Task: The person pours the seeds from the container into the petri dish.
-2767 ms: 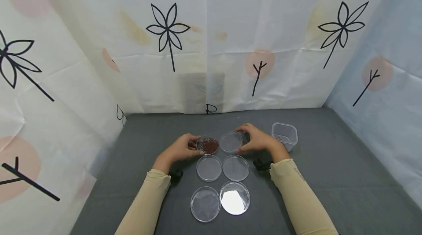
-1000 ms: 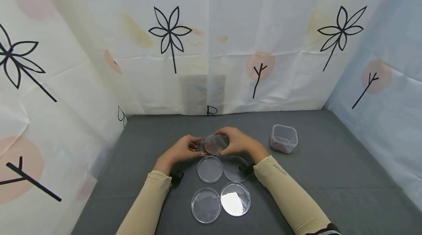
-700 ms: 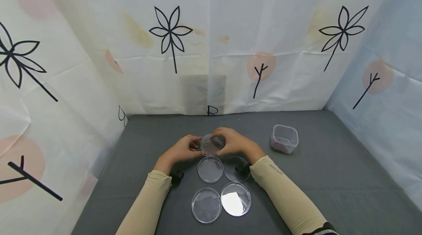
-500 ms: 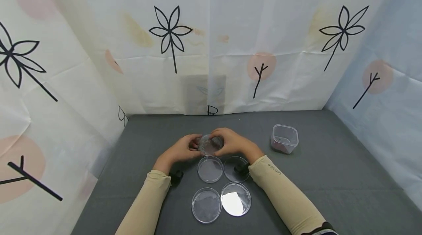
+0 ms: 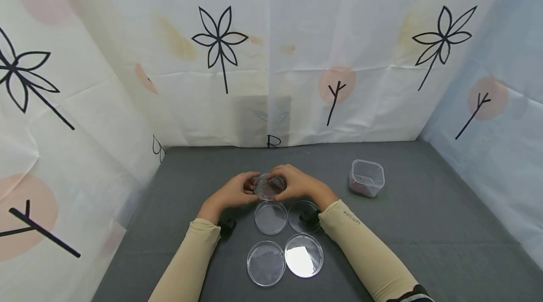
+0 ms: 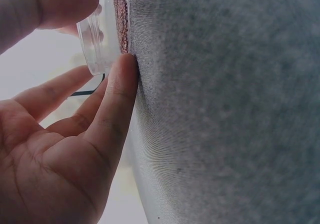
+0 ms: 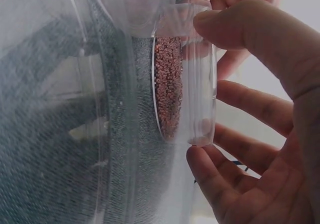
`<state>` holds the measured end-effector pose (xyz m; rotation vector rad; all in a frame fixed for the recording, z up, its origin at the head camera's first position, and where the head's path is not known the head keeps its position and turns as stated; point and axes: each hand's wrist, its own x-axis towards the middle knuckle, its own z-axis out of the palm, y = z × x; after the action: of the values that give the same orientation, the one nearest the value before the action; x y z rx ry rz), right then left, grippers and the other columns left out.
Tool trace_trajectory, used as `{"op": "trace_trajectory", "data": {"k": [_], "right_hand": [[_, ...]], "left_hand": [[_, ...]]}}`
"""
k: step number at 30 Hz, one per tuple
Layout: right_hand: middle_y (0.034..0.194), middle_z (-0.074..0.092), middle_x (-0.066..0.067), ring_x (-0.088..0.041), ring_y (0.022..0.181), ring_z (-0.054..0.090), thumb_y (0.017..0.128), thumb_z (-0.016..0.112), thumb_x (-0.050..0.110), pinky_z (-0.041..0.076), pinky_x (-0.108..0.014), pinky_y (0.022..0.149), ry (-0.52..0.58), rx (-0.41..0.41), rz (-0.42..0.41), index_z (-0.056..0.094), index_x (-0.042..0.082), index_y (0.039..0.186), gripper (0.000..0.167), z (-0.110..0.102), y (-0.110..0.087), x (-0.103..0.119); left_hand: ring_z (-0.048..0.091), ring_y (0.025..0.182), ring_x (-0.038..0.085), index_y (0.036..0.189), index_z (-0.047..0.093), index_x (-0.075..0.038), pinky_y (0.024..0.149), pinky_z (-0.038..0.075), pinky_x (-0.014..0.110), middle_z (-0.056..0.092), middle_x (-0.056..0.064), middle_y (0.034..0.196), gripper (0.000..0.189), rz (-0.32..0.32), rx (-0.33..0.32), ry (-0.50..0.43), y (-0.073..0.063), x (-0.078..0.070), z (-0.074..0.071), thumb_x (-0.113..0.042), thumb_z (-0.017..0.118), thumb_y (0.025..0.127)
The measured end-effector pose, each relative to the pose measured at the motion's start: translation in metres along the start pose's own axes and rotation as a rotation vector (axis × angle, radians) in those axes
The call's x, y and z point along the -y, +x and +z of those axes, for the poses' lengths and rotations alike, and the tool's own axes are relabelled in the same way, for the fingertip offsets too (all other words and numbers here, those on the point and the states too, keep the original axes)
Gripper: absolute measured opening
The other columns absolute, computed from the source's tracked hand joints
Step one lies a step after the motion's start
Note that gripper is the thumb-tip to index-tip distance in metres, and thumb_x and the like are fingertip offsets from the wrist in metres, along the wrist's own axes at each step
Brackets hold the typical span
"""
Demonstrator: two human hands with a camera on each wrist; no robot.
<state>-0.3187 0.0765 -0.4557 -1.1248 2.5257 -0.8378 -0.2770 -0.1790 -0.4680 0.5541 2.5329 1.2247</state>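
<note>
Near the back middle of the table, a round petri dish of reddish-brown grains (image 7: pixel 167 89) sits between my hands. Its transparent lid (image 5: pixel 267 189) lies over it. My right hand (image 5: pixel 302 183) grips the lid's rim, thumb in front and fingers behind. From the other side my left hand (image 5: pixel 232 192) holds the dish by its edge, with a fingertip (image 6: pixel 125 69) low at the base in the left wrist view. In the right wrist view the lid wall (image 7: pixel 204 109) stands around and above the layer of grains.
In front of the hands lie two transparent dishes, a left one (image 5: pixel 270 218) and a right one (image 5: pixel 297 222) partly behind the right wrist strap. Nearer are another dish (image 5: pixel 266 264) and a shiny one (image 5: pixel 303 269). A square plastic tub (image 5: pixel 366 177) with reddish contents stands at right.
My right hand has carried the lid leftward from beside the grain dish to over it, and over the last second it settled there. My left hand has stayed at the dish.
</note>
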Motion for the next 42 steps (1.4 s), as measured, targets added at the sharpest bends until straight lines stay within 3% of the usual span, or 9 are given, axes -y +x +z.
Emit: {"op": "trace_trajectory", "data": {"k": [12, 22, 33, 42], "right_hand": [[0.152, 0.056, -0.015, -0.035, 0.139, 0.053, 0.09, 0.086, 0.029, 0.053, -0.054, 0.111, 0.007, 0.024, 0.014, 0.066, 0.009, 0.144, 0.061, -0.0014, -0.0018, 0.0004], [0.15, 0.056, -0.015, -0.035, 0.136, 0.055, 0.089, 0.087, 0.027, 0.055, -0.053, 0.108, 0.032, 0.022, 0.01, 0.067, 0.009, 0.142, 0.06, -0.0031, -0.0031, 0.0018], [0.155, 0.054, -0.018, -0.037, 0.142, 0.053, 0.093, 0.084, 0.024, 0.052, -0.055, 0.113, 0.032, 0.029, 0.017, 0.065, 0.007, 0.144, 0.057, -0.0065, -0.0026, 0.0058], [0.159, 0.05, -0.02, -0.04, 0.145, 0.051, 0.093, 0.084, 0.024, 0.052, -0.055, 0.114, 0.023, 0.038, 0.036, 0.065, 0.006, 0.144, 0.057, -0.0028, -0.0029, 0.0033]], "left_hand": [[0.065, 0.125, 0.035, 0.16, 0.042, 0.0, 0.105, 0.06, 0.044, 0.061, 0.023, 0.138, 0.082, 0.001, 0.015, -0.032, 0.0026, 0.0023, -0.0002, -0.01, 0.084, 0.091], [0.065, 0.127, 0.036, 0.16, 0.045, -0.002, 0.106, 0.059, 0.045, 0.062, 0.022, 0.139, 0.082, -0.019, -0.011, -0.035, 0.0009, -0.0023, 0.0015, -0.008, 0.086, 0.089], [0.065, 0.126, 0.033, 0.158, 0.048, -0.004, 0.105, 0.06, 0.042, 0.061, 0.02, 0.138, 0.075, 0.011, -0.044, 0.03, 0.0035, -0.0006, 0.0033, -0.01, 0.085, 0.092], [0.065, 0.127, 0.034, 0.156, 0.05, -0.004, 0.103, 0.061, 0.04, 0.059, 0.02, 0.138, 0.074, -0.004, -0.04, 0.043, 0.0049, -0.0004, 0.0056, -0.009, 0.085, 0.091]]}}
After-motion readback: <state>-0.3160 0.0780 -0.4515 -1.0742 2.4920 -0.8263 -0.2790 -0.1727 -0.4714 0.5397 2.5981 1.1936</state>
